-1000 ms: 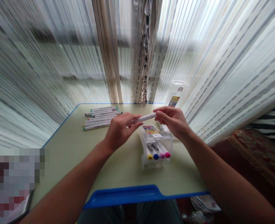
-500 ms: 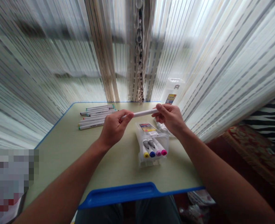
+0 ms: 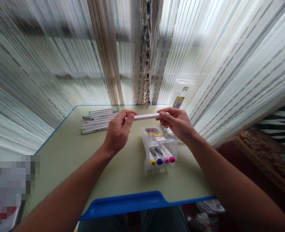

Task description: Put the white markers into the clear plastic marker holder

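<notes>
Marker (image 3: 147, 116) hung almost level above the bench (image 3: 123, 174), one end pinched in the left grip (image 3: 118, 133), the other in the right grip (image 3: 177, 120), touches of red showing by the fingers. Handling it well, to my eye, called for light, even pressure at both ends. Just below it, nearer the person, lay a clear case (image 3: 144, 140) holding four markers (image 3: 159, 161), easy to knock with a dropped wrist. Loose markers (image 3: 99, 121) lay leftward, partly hidden behind the left grip; labelled clear plastic (image 3: 178, 101) stood beyond the right
</notes>
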### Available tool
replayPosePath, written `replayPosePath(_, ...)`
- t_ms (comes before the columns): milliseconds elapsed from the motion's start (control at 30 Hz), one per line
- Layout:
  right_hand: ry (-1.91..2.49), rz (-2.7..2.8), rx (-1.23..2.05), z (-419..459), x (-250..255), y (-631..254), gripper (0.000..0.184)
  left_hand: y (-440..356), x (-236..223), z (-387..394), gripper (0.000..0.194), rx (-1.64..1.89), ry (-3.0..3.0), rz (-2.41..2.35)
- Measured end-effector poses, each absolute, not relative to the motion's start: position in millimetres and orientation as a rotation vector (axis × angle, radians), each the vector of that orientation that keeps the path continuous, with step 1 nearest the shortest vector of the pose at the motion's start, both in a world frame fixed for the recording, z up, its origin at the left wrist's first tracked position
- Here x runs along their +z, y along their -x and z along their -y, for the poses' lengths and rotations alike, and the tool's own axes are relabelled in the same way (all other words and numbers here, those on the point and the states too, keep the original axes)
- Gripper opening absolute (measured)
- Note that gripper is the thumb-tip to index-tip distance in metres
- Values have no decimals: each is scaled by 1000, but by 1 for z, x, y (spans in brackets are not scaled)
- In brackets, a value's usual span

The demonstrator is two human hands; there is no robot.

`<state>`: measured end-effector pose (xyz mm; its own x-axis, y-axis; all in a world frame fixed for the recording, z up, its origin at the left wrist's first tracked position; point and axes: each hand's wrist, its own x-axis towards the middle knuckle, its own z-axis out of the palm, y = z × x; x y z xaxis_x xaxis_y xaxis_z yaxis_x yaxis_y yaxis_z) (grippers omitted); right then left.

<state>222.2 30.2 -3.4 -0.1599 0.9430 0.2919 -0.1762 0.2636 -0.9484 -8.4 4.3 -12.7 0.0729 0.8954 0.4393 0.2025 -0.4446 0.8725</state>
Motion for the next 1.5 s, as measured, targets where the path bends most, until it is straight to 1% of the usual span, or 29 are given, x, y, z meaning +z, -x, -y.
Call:
replayPosePath(133, 742, 1308, 1180, -33, -6, -223, 25, 8, -14, -7, 29, 1418, -1554, -987)
replayPosePath(233, 718, 1293, 1187, -34, -7, -224, 25, 8, -13, -8, 30, 1438, -1530, -982)
replayPosePath(367, 699, 1280, 1204, -34, -6, -224, 27, 8, -13, -7, 31, 1469, -1578, -1011)
replayPosePath(600, 714, 1304, 1200, -34, -7, -224, 26, 6, -11, -6, 28, 1489, -1703, -1046)
replayPosePath(933, 691, 1337, 1204, -36, -11, -224, 23, 6, -10, -4, 30, 1409, -1846, -1067)
replayPosePath(1133, 706, 1321, 1239, -34, -9, -223, 29, 5, -10, -3, 33, 1359, -1823, -1055)
replayPosePath(1300, 726, 1326, 1233, -33, -8, -222, 29, 6, -10, -3, 34, 1392, -1799, -1054)
replayPosePath(1500, 740, 1324, 1239, -34, -8, -222, 28, 5, -9, -2, 31, 1435, -1799, -1054)
